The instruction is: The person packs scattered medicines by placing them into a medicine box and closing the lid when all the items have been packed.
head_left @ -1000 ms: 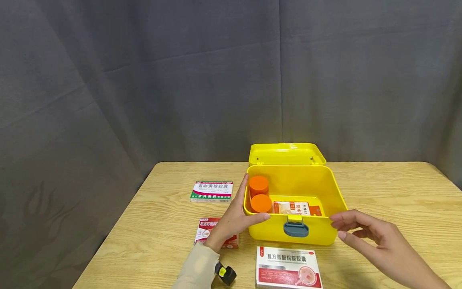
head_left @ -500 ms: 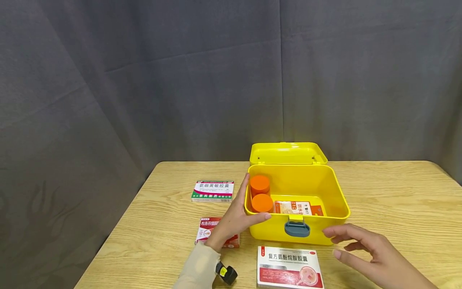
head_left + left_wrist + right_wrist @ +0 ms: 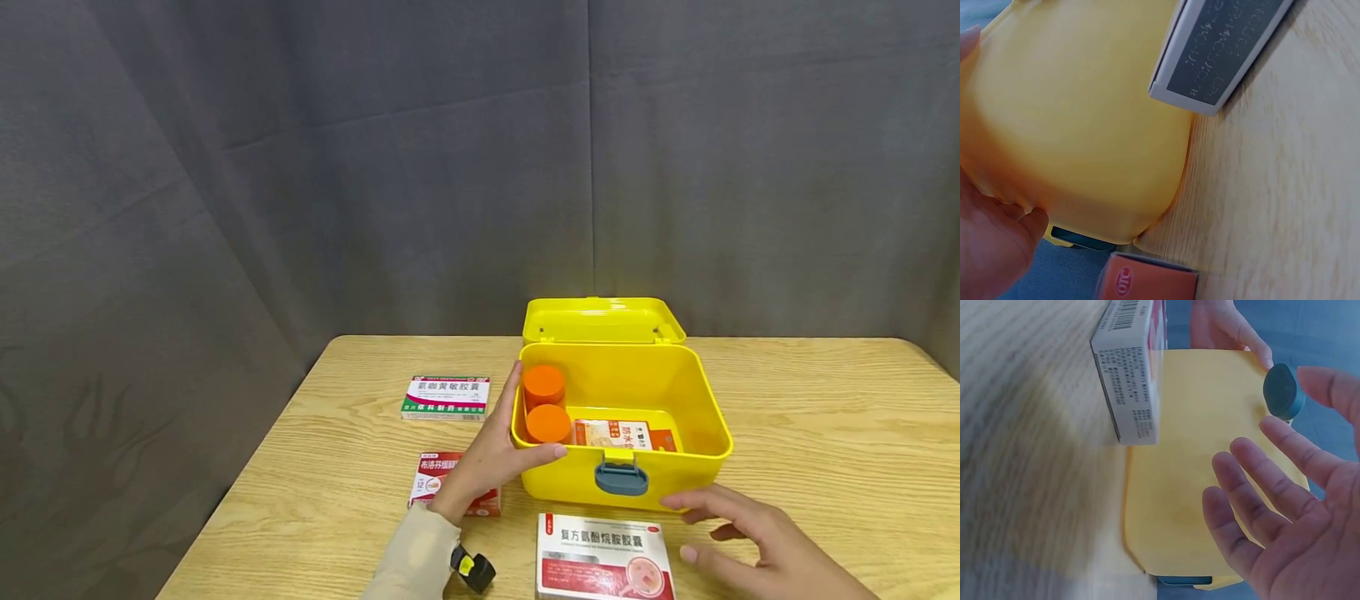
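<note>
My left hand (image 3: 483,454) holds the left front corner of the yellow box (image 3: 555,483), with its thumb along the front rim and its fingers against the left wall. The box's lid stands back, and a dark latch (image 3: 621,479) hangs at its front. Inside, two orange-capped bottles (image 3: 544,386) stand at the left, and a flat white-and-orange packet (image 3: 615,433) lies on the floor. My right hand (image 3: 757,542), its fingers loosely spread and holding nothing, hovers right of a red-and-white capsule carton (image 3: 600,554). That carton lies in front of the box.
A red medicine carton (image 3: 429,477) lies left of the box, partly behind my left forearm. Farther back lies a white, green and magenta capsule carton (image 3: 446,398). A grey curtain (image 3: 450,167) hangs behind the wooden table (image 3: 322,467).
My right hand has left the box's right front corner and moved down and left, nearer the red-and-white capsule carton. My left hand keeps its place on the box.
</note>
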`<state>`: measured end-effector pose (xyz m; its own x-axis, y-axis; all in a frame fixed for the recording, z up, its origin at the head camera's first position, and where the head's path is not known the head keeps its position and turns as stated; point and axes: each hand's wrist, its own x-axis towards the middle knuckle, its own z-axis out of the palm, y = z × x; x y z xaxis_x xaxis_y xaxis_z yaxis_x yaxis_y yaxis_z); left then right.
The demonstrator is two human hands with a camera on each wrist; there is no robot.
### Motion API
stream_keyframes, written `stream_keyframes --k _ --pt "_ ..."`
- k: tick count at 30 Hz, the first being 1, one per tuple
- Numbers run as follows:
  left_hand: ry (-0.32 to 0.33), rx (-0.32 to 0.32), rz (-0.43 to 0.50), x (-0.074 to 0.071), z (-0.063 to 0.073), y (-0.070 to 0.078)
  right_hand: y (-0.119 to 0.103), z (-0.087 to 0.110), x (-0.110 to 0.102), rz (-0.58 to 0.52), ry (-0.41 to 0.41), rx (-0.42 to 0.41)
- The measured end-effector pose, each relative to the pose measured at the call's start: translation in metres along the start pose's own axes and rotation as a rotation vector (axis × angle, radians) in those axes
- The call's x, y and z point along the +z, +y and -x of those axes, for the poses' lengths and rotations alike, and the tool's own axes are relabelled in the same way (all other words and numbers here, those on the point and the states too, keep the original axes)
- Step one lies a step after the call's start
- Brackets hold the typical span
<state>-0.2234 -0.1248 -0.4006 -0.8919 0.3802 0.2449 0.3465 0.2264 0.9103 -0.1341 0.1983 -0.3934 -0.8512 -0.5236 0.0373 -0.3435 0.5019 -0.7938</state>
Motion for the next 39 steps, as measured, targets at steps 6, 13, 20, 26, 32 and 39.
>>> stream_keyframes --k 6,13,20,26,32,39 --pt "0.002 -0.008 0.002 0.001 0.000 0.001 0.001 -0.001 0.003 -0.045 -0.040 -0.019" --pt "-0.002 0.005 0.008 0.000 0.000 0.001 0.001 -0.003 0.008 -0.086 -0.062 0.005" --pt "-0.005 0.011 0.008 0.002 0.000 0.000 0.002 -0.004 0.012 -0.112 -0.070 0.042" --pt "-0.002 0.006 0.005 0.001 0.000 0.001 -0.001 -0.006 0.015 -0.101 -0.063 0.057" --pt "-0.006 0.004 0.018 0.000 0.000 0.001 -0.003 -0.008 0.019 -0.066 -0.049 0.103" --pt "-0.009 0.006 0.014 0.001 -0.001 0.002 -0.001 -0.007 0.021 -0.036 -0.059 0.097"
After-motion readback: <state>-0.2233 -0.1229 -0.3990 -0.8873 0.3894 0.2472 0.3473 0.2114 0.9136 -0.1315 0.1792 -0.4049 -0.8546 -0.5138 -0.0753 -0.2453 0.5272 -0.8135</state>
